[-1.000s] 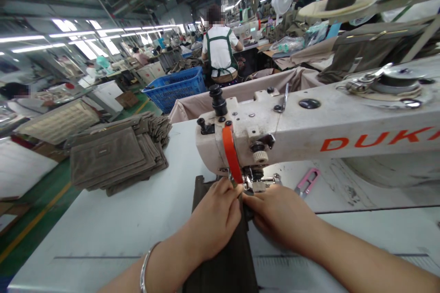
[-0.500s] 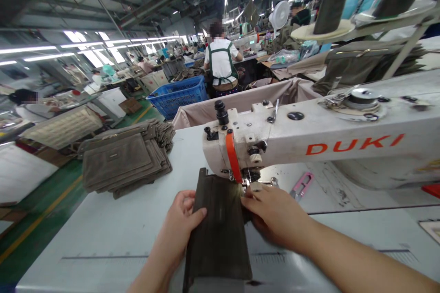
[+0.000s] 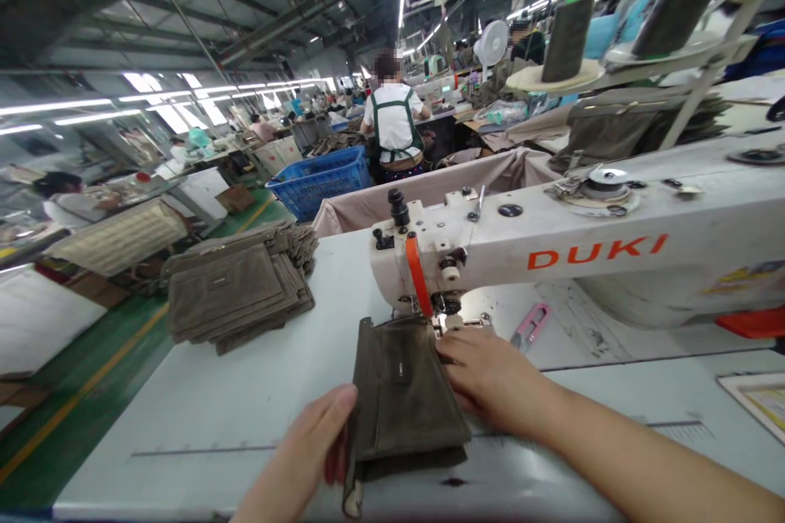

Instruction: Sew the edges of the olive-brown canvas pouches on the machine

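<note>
A dark olive fabric piece (image 3: 408,400) with a small label lies on the pale table, its far end close to the needle area of the white DUKI sewing machine (image 3: 589,249). At its lower left edge, my left hand (image 3: 322,433) grips it, with the thumb near the edge and the fingers partly hidden beneath. My right hand (image 3: 491,376) rests on the right edge beside the presser foot, its fingers bent and pressed together on the fabric.
Left of the machine is a stack of olive fabric pieces (image 3: 239,290). Pink thread snips (image 3: 531,325) lie right of my right hand. Beyond the table are a blue crate (image 3: 325,180), a cloth-lined bin (image 3: 429,184) and a seated person (image 3: 392,122). Thread cones (image 3: 567,41) stand at upper right.
The fabric piece now lies flatter and wider, its label visible. My left hand has moved down along its left edge. My right hand remains near the presser foot. The view has shifted slightly.
</note>
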A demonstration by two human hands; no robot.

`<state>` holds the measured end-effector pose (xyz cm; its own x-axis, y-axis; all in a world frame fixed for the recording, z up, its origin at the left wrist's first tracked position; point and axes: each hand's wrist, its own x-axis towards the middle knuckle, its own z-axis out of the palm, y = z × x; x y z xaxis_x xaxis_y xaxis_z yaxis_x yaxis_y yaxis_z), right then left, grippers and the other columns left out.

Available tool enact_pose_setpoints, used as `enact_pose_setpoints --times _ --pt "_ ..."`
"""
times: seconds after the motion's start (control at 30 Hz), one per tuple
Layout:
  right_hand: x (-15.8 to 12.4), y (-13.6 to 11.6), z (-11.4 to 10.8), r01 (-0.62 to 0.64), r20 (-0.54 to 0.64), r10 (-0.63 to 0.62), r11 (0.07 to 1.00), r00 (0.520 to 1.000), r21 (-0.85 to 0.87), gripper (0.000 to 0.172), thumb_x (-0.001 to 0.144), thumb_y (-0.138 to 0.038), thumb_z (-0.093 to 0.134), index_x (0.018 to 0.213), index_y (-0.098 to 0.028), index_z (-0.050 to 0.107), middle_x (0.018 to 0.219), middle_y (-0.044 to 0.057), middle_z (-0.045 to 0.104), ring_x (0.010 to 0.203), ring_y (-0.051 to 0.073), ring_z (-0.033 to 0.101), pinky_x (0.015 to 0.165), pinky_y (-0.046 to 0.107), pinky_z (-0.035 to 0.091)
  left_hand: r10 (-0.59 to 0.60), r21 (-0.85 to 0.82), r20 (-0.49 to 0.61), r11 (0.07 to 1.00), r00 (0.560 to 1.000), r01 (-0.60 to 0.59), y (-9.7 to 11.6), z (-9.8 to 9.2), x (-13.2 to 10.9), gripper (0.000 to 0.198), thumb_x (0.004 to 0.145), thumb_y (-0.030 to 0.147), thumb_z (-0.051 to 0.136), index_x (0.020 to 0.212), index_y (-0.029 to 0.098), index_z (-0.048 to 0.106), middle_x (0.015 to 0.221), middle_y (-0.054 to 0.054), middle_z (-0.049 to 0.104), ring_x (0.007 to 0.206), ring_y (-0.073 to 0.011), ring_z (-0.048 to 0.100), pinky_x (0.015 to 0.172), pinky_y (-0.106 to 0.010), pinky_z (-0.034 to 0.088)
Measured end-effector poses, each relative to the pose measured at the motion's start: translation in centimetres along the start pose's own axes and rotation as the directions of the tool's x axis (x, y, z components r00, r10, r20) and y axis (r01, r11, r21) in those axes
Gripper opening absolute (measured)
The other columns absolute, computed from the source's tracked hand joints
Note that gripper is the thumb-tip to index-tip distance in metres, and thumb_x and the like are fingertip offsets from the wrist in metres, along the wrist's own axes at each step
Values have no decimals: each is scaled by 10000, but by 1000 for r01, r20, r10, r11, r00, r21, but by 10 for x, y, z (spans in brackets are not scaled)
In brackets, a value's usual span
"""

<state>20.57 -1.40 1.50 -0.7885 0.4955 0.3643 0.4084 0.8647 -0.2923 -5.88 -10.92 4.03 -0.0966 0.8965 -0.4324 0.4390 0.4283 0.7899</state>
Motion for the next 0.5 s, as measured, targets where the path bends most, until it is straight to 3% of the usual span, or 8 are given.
enact_pose_setpoints --times 0.03,0.07,0.1,0.17,0.23,0.3,0.4,0.5 --pt "0 -5 -2 16 12 -16 1000 1000 -7 160 936 -282 539 848 -195 642 968 50 640 954 221 547 877 370 447 154 198 -154 973 976 -122 0 -6 -2 564 882 636 445 1032 132 649 673 -54 676 580 -216 645 564 -338 562" --pt "-1 -10 -2 30 31 -30 999 999 -16 153 933 -279 553 836 -196 635 935 41 638 948 221 545 868 367 447 325 384 -236 897 916 -220 1 -10 -5 522 871 584 508 1141 149 613 826 -77 703 736 -253 679 699 -404 582" --pt "-3 -16 -2 43 50 -42 999 998 -26 131 925 -268 573 831 -197 629 908 32 636 933 220 543 850 362 447 482 538 -230 787 845 -303 4 -11 -8 541 852 532 563 1244 160 558 1020 -115 694 920 -290 672 828 -462 562" --pt "-10 -30 5 56 61 -54 998 997 -31 69 891 -248 635 840 -203 622 890 16 633 897 215 540 799 353 445 699 721 -13 502 715 -478 10 -2 -14 686 802 422 646 1395 157 428 1370 -172 526 1239 -341 522 996 -508 480" --pt "-22 -42 15 53 5 -53 999 999 -11 93 850 -252 691 828 -207 613 876 7 630 849 205 538 746 341 437 753 748 272 226 599 -624 15 16 -17 776 786 318 649 1463 121 325 1505 -183 370 1368 -351 374 1040 -489 456" --pt "-36 -51 27 51 -104 -50 999 993 8 119 857 -241 681 783 -201 597 837 7 625 809 193 539 719 331 428 743 739 425 45 517 -672 19 38 -14 739 795 218 598 1461 70 316 1514 -188 355 1386 -345 347 1044 -462 460" --pt "-54 -58 38 25 -240 -12 998 971 52 187 944 -212 547 765 -186 593 811 26 629 822 185 560 742 323 432 727 723 522 -99 446 -684 18 59 -3 552 857 167 527 1390 63 432 1450 -156 469 1339 -311 433 1051 -422 465" --pt "-63 -61 40 9 -326 12 998 945 64 281 1006 -204 414 810 -179 613 807 33 644 827 167 578 754 302 438 731 700 558 -160 393 -696 10 65 6 385 963 226 443 1316 96 526 1365 -107 572 1258 -264 535 1018 -370 505"
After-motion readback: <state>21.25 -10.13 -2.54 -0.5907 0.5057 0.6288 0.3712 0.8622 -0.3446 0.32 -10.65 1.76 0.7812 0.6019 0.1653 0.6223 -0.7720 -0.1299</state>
